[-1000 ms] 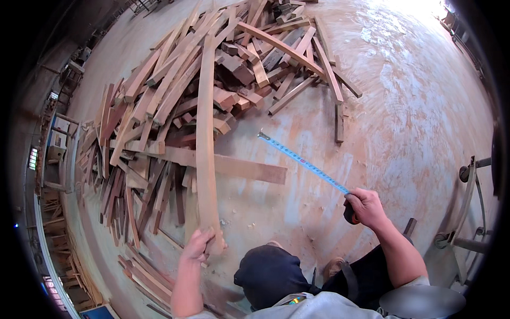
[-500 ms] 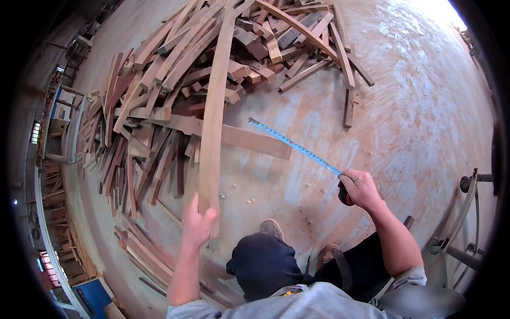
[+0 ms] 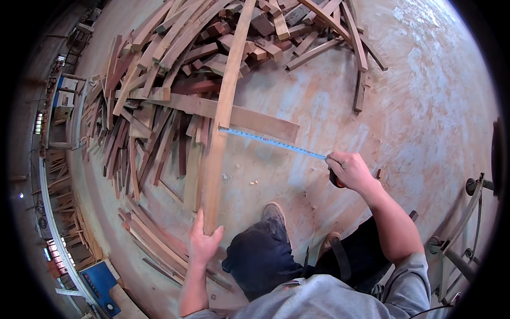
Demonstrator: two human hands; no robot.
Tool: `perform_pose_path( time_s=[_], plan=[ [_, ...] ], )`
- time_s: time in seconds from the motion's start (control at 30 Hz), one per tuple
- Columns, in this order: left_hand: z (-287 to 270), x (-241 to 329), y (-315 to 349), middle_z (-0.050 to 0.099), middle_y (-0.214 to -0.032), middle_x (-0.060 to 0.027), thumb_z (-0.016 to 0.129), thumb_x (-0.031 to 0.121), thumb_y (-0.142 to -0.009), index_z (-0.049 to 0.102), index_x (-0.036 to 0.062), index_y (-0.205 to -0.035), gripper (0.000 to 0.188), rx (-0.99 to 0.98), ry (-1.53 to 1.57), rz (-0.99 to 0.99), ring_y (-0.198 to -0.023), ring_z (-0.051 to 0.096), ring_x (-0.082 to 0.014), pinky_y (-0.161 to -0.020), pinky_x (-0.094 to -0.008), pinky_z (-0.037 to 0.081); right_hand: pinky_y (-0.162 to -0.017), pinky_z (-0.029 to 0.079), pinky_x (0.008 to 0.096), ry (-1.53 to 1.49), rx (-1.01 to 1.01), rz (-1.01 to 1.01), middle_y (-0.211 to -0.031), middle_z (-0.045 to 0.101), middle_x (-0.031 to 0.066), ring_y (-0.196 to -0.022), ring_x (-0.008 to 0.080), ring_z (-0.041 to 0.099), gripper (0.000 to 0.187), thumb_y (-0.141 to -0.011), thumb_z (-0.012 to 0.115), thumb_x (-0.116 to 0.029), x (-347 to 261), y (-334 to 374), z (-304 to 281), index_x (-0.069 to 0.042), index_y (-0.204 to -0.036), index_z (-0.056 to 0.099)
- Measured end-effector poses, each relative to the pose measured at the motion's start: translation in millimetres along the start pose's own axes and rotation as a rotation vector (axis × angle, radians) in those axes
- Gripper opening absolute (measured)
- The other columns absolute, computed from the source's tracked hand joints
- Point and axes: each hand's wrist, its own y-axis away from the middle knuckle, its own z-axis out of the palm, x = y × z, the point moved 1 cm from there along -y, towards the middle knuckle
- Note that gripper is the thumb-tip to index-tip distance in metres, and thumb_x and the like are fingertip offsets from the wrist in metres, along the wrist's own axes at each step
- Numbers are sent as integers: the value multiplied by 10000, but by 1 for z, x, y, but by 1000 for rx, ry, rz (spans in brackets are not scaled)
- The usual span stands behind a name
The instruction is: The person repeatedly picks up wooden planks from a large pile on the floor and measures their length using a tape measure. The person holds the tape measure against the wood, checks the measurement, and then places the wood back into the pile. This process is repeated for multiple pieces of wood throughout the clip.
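My left hand (image 3: 204,240) grips the near end of a long wooden plank (image 3: 217,165), its thumb on the right side. The plank stretches away from me and over the wood pile. In my right hand (image 3: 349,171) is a tape measure (image 3: 336,179) with a dark case, partly hidden by the fingers. Its blue blade (image 3: 273,142) runs out to the left, and the hooked tip lies at the plank, about midway along its visible length. Behind the plank a broad board (image 3: 260,119) lies crosswise at the near side of the pile.
A large heap of wooden strips and blocks (image 3: 212,53) covers the floor ahead and to the left. More strips (image 3: 154,239) lie at the lower left, near a blue panel (image 3: 100,282). A metal frame with wheels (image 3: 461,228) stands at the right. My shoe (image 3: 274,217) is below the blade.
My right hand has moved left and slightly up, bringing the tape's tip from open floor to the plank. The plank has shifted and tilted more to the right at its far end.
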Motion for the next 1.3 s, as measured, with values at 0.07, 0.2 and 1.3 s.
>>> perform_pose_path(
  time_s=[0.07,0.2,1.3],
  plan=[
    [0,1,2,665,-1174,-162,697,69,-745,447,-1,-1430,732,16,-42,12,-1062,642,-209,-936,-343,495,-590,500,407,8,2,-18,-683,621,167,-625,355,607,136,-891,639,-162,2,-5,3,-36,-861,678],
    [-2,9,5,680,-1141,-169,704,82,-735,463,-13,-1413,726,9,-85,18,-1030,657,-218,-922,-344,504,-587,500,412,23,-13,-45,-683,624,160,-626,352,610,142,-890,641,-172,7,-11,4,-40,-857,679],
    [-15,-5,83,635,-944,-148,715,420,-799,552,-1,-1216,614,-129,1344,-235,-765,659,-222,-632,-325,540,-675,493,318,-164,114,90,-747,679,118,-683,194,643,211,-941,571,-147,1,-31,9,20,-853,667]
  ],
)
